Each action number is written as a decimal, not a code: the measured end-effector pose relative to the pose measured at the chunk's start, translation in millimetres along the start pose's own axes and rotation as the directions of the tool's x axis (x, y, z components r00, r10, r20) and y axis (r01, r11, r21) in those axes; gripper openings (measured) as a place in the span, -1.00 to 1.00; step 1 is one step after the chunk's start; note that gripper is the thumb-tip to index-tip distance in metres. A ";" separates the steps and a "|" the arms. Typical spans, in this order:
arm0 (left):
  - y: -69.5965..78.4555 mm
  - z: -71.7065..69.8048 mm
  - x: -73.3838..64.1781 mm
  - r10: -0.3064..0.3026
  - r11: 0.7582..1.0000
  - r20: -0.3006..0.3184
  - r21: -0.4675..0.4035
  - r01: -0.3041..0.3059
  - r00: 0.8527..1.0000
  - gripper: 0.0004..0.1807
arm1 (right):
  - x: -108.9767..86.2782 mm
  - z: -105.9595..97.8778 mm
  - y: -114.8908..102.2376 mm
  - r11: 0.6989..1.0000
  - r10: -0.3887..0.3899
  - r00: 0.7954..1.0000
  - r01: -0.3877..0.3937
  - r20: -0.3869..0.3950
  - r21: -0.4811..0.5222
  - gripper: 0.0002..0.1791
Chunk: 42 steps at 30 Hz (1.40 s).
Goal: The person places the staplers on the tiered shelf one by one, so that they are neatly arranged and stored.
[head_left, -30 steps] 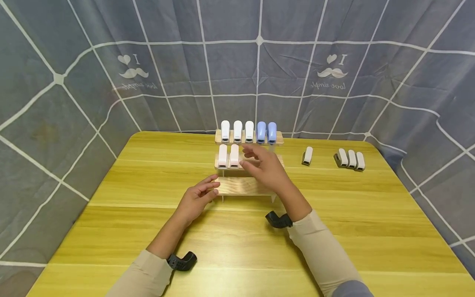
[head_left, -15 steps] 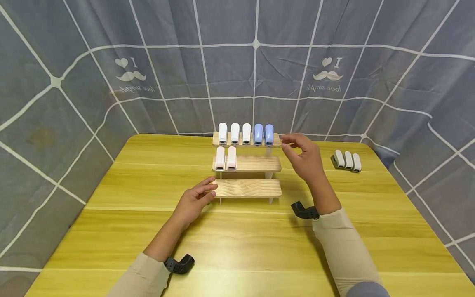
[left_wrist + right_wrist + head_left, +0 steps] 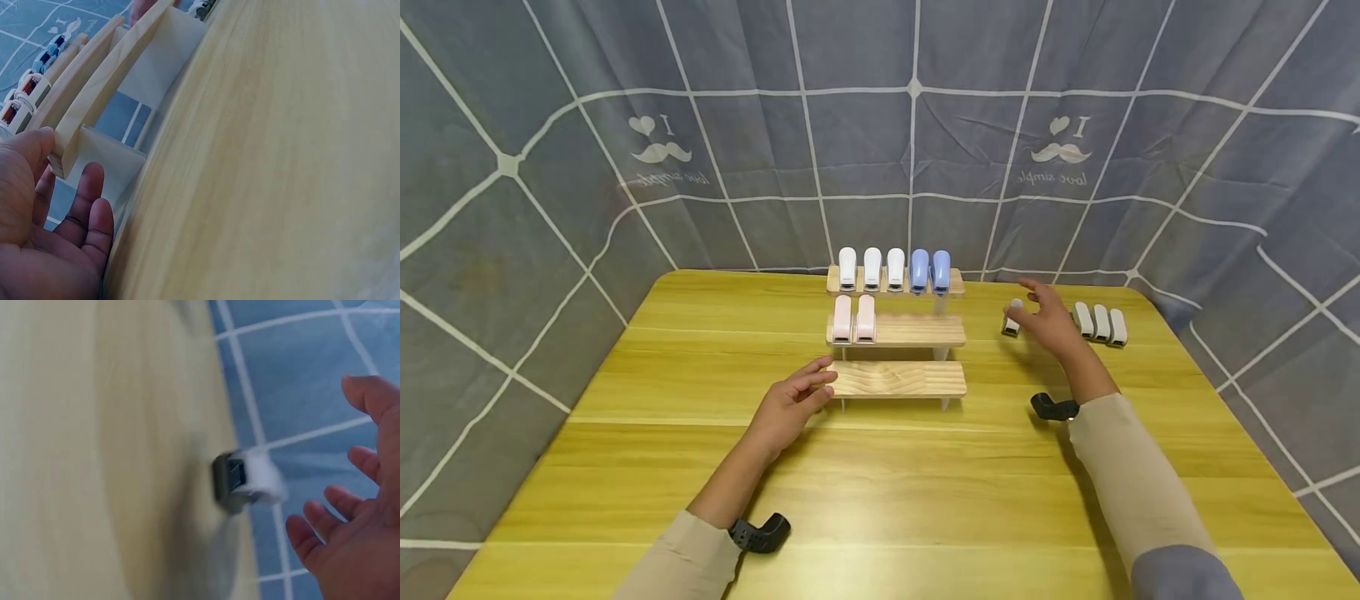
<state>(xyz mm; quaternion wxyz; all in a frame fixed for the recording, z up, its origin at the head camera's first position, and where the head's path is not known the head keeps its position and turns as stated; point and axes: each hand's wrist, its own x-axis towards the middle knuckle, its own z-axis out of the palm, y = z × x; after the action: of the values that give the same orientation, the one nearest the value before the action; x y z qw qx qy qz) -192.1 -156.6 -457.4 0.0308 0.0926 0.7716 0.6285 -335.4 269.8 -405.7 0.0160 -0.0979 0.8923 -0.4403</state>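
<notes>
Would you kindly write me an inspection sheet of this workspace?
Surface: wood-grain table.
Job's things: rack bearing three white staplers, two blue staplers and two pink staplers; right of it, a lone stapler and a white trio.
Clutter: nothing seen.
Left grip: touches the rack's left front end.
Right grip: at the lone stapler, not holding it.
Cables: nothing seen.
Surroundings: gridded curtain.

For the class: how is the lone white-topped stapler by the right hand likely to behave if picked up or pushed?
The stapler would probably stay stiff, since its white top and dark base look hard. Pushed, it should slide rather than roll, as that base sits against the table.
</notes>
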 end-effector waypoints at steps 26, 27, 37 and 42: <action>0.1 -1.5 -1.6 0.003 1.000 -0.004 0.017 -0.003 1.000 -0.59 | 15.9 12.3 50.9 0.995 0.090 0.990 -0.093 0.109 0.021 -0.06; 0.1 -1.3 -1.3 0.005 1.000 -0.003 0.015 -0.005 1.000 -0.58 | 15.9 13.0 51.9 0.996 0.087 0.991 -0.089 0.100 0.014 -0.06; 1.9 -1.2 -2.2 0.006 1.000 0.002 0.014 -0.006 1.000 -0.59 | 4.5 19.4 53.0 0.999 0.050 0.996 -0.051 0.073 0.000 -0.10; 2.8 -1.7 -4.0 -0.003 1.000 0.005 0.014 0.003 1.000 -0.59 | -2.9 22.5 50.5 0.998 0.058 0.996 -0.058 0.061 -0.014 -0.07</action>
<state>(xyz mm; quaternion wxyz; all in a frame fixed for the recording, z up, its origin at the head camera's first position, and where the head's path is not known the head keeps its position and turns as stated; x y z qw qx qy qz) -188.2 -158.4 -454.5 0.0331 0.0931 0.7761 0.6228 -338.0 282.7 -459.5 0.0556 -0.0856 0.8965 -0.4312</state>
